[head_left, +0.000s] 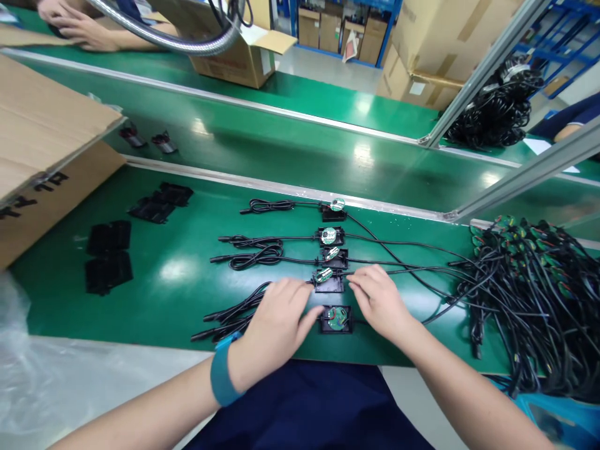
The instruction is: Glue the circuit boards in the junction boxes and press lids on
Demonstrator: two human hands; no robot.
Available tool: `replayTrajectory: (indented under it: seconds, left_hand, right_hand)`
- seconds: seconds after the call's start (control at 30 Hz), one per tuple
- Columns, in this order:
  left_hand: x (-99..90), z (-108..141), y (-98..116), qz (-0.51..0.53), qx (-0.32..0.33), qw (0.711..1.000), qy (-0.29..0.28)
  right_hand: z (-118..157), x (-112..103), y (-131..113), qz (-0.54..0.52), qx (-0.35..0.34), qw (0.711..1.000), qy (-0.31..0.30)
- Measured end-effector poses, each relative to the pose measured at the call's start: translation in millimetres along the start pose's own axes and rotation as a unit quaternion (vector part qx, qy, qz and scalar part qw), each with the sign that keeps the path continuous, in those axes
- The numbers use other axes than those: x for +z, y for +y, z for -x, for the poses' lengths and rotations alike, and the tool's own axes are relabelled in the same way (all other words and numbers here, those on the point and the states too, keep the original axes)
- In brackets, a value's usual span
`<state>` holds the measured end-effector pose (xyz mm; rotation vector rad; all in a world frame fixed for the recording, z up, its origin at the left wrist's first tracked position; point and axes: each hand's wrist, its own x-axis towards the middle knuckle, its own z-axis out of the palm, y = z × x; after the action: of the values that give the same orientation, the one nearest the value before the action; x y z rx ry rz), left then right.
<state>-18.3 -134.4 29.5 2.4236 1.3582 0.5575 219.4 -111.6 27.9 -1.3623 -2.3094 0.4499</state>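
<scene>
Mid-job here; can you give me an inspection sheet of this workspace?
Surface: green table, shiny, with light reflections.
Job's things: five open black boxes in a column, each with a circuit board in or on it.
Clutter: flat black parts and a cardboard box at left; clear plastic at lower left.
Hands: left hand and right hand at either end of the second-nearest box; grip unclear.
Cables: black leads left of the boxes, partly behind the left hand; tangled cable pile at right.
Surroundings: another person's hands, stacked cartons and a black cable bundle beyond the divider.
</scene>
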Motion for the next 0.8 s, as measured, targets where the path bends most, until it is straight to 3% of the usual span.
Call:
replayTrajectory:
  seconds: [0.07,0.2,0.3,0.5,0.63,0.8]
  left_hand:
    - [-3.1,-15,-12,-0.006,-0.031,0.999,0.004]
    - [4.8,-42,-33,0.054,-0.093,0.990,-0.091]
    - [9.8,-47,-38,0.107,-0.096,0.983,-0.115]
    - [-0.7,-36,-33,0.176,-0.067,0.980,-0.062]
    - [-7.2,-36,-25,0.170,-0.038,0.980,-0.093]
    - [-3.3,-49,-11,0.104,-0.057,0.988,-0.104]
  right_hand:
    - [-8,7,14,0.030,-0.015,0.999,0.014]
    - [-19,22,28,0.087,-0.040,0.995,-0.025]
    - [-19,26,30,0.104,-0.053,0.993,-0.025]
    - [-3,11,20,0.044,-0.076,0.996,-0.002]
    - [9,-1,6,-0.039,-0.019,0.999,-0.027]
    - [14,-5,0,-0.040,0.026,0.998,-0.052]
